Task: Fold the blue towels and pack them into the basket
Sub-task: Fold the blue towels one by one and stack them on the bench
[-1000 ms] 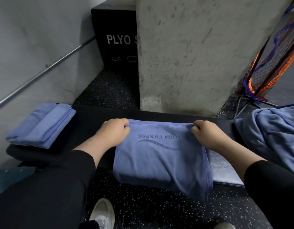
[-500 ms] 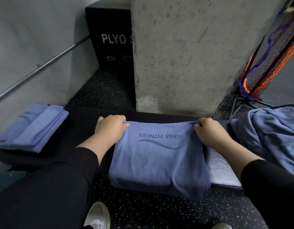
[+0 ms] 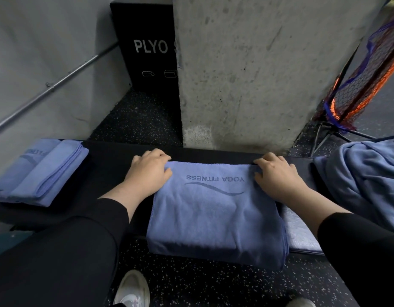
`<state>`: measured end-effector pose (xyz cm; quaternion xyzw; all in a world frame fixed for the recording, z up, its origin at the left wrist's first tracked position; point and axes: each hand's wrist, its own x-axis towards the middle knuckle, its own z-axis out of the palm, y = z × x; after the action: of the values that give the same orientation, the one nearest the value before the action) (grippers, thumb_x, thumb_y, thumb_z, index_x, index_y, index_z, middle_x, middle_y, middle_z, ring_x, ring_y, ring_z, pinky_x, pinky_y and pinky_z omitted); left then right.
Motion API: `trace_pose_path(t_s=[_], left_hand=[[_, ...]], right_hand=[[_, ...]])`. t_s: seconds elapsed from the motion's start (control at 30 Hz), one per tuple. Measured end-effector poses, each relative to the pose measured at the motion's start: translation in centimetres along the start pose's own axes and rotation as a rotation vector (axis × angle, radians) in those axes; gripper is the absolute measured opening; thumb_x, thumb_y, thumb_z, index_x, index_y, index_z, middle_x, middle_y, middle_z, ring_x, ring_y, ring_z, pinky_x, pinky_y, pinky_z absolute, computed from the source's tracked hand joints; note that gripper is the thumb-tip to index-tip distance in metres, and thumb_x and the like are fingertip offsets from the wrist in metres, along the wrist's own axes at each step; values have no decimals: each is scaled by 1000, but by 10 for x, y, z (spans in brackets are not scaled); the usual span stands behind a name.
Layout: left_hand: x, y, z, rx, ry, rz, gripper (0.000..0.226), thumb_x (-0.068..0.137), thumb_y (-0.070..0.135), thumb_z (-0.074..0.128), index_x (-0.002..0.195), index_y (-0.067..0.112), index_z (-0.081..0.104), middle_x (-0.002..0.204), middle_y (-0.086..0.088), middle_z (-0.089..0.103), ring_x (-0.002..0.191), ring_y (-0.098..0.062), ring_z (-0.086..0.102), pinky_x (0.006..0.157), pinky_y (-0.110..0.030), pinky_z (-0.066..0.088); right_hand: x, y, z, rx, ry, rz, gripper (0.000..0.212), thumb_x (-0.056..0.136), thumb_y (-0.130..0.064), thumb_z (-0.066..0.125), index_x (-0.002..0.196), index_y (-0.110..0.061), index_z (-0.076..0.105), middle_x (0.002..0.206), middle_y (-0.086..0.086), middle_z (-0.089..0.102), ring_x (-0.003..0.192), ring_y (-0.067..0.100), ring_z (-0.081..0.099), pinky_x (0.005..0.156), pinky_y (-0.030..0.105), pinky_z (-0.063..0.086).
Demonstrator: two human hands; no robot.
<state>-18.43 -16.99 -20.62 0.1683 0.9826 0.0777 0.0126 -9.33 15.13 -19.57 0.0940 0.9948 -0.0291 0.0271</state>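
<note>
A folded blue towel (image 3: pixel 213 213) printed "YOGA FITNESS" lies across the black bench (image 3: pixel 107 165), and its near part hangs over the front edge. My left hand (image 3: pixel 148 171) grips its far left corner. At the far right corner my right hand (image 3: pixel 278 176) pinches the edge, fingers over it and thumb on the cloth. A stack of folded blue towels (image 3: pixel 47 171) sits at the bench's left end. Loose, unfolded blue towels (image 3: pixel 369 178) are heaped at the right end.
A concrete pillar (image 3: pixel 258 74) rises just behind the bench, with a black "PLYO" box (image 3: pixel 147 52) to its left. An orange and black mesh net on a stand (image 3: pixel 364 85) leans at the right. A pale grey pad (image 3: pixel 300 235) shows under the towel's right side.
Both hands have carried the towel's far edge forward and down onto the bench. The towel now lies flatter, and less of it hangs over the front.
</note>
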Motion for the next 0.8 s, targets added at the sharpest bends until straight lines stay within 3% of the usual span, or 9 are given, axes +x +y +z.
trace_pose_path(t_s=[0.07,0.2,0.27,0.37,0.47,0.6,0.7,0.8], left_hand=[[1,-2,-3,-29,-62,11,42,98,33,50,140,25,55,144,7,45,131,-17,41,105,-39,30],[-1,5,-12,-30,-92,-12,17,95,25,53,110,26,61,128,7,49,120,-18,45,94,-38,31],[-4,8,-16,-23,-94,-13,5,93,23,54,96,26,56,118,8,50,112,-17,47,90,-36,31],[-12,10,-23,-127,-57,-7,9,88,17,58,83,22,53,95,7,57,91,-18,54,83,-35,38],[-19,8,-35,-377,-70,-40,11,87,11,62,88,21,56,85,3,62,80,-17,58,67,-31,44],[-31,4,-55,-495,-158,-28,28,87,9,65,108,26,62,88,1,66,76,-10,58,65,-23,41],[-42,0,-70,-439,-185,-41,20,90,13,68,105,25,70,92,4,70,82,-8,63,66,-22,43],[-58,-1,-86,-484,-110,-78,9,92,17,71,96,23,76,90,6,73,87,-10,66,69,-25,46]], right_hand=[[1,3,-1,-14,-17,11,43,97,-39,51,139,-27,52,134,2,49,128,28,43,99,48,39],[1,4,-3,23,-38,26,36,98,-38,53,132,-28,56,129,1,54,127,26,47,97,46,37],[-1,1,-5,73,-43,45,27,95,-34,56,121,-25,60,123,1,56,123,27,49,94,45,37],[-5,0,-14,232,-28,79,12,88,-25,62,98,-23,56,104,2,60,107,30,57,83,38,38],[-11,0,-29,532,47,88,16,83,-12,65,90,-19,53,85,2,62,86,28,59,67,31,36],[-25,0,-53,663,101,41,29,83,-5,67,108,-18,62,92,-1,64,86,19,58,67,24,35],[-35,6,-66,706,95,33,12,85,-10,67,90,-19,72,82,-2,69,77,15,61,68,29,43],[-47,13,-77,934,86,51,8,82,-18,73,76,-17,68,74,-2,66,72,13,57,74,37,50]])
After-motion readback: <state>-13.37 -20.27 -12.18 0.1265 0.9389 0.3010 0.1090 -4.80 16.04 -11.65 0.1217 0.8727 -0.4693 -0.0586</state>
